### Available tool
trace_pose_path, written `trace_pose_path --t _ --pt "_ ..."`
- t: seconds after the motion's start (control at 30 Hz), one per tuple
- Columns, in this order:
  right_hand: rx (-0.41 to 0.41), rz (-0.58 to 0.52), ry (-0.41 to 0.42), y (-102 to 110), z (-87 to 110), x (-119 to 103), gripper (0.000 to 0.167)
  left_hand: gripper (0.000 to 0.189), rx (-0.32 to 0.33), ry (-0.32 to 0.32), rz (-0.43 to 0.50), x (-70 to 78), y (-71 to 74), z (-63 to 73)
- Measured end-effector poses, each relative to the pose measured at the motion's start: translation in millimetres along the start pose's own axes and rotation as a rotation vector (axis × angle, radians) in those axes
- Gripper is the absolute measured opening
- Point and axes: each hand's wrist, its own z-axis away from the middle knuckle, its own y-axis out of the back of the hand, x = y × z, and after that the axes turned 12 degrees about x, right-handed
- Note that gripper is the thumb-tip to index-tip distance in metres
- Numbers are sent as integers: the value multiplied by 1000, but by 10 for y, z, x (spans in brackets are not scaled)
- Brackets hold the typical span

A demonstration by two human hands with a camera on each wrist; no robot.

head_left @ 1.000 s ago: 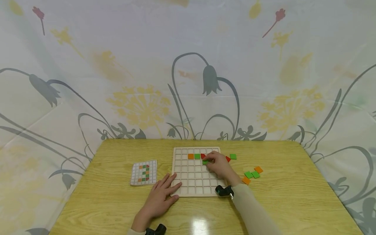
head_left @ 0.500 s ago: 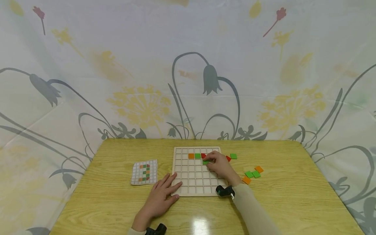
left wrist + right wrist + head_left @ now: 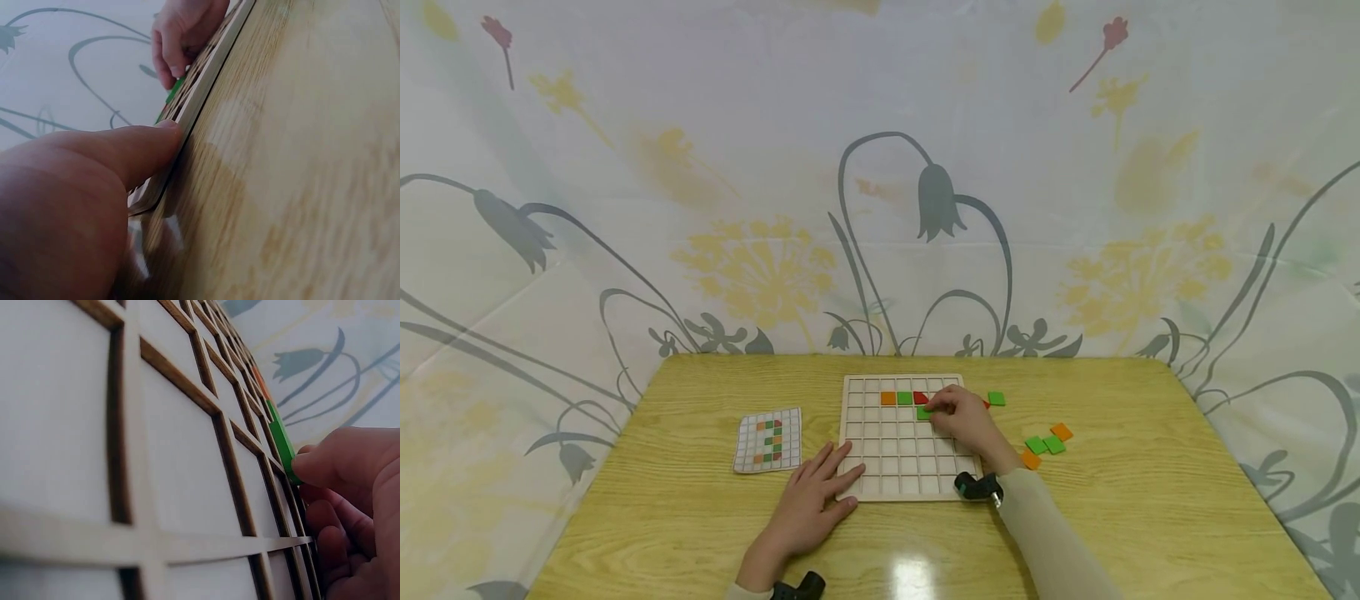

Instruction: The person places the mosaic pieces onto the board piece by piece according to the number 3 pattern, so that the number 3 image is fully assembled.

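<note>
A pale wooden grid board point(image 3: 891, 467) lies on the table. Set in its second row are an orange tile point(image 3: 888, 398), a green tile point(image 3: 904, 398) and a red tile point(image 3: 921, 398) with a cut corner. Just below the red one, my right hand point(image 3: 964, 417) pinches the right edge of another green tile point(image 3: 923, 413) between thumb and fingers. The right wrist view shows the thumb at the end of that tile point(image 3: 282, 447), which stands a little proud of the grid. My left hand point(image 3: 808, 500) rests spread over the board's lower left corner, its thumb along the front edge.
Left of the board lies a printed pattern card point(image 3: 767, 442) with coloured squares. To the right are loose orange tiles point(image 3: 1061, 432) and green tiles point(image 3: 1055, 445). A green tile point(image 3: 996, 399) sits near the board's upper right, beside a partly hidden red one.
My right hand has shifted slightly right, and its fingers now cover less of the red tile and the green tile below it. My left hand stays where it was.
</note>
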Motion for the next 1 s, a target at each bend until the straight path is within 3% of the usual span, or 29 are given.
trace_pose_path --t 1.0 --pt "-16 47 7 -12 5 -38 13 45 6 14 17 -6 -10 4"
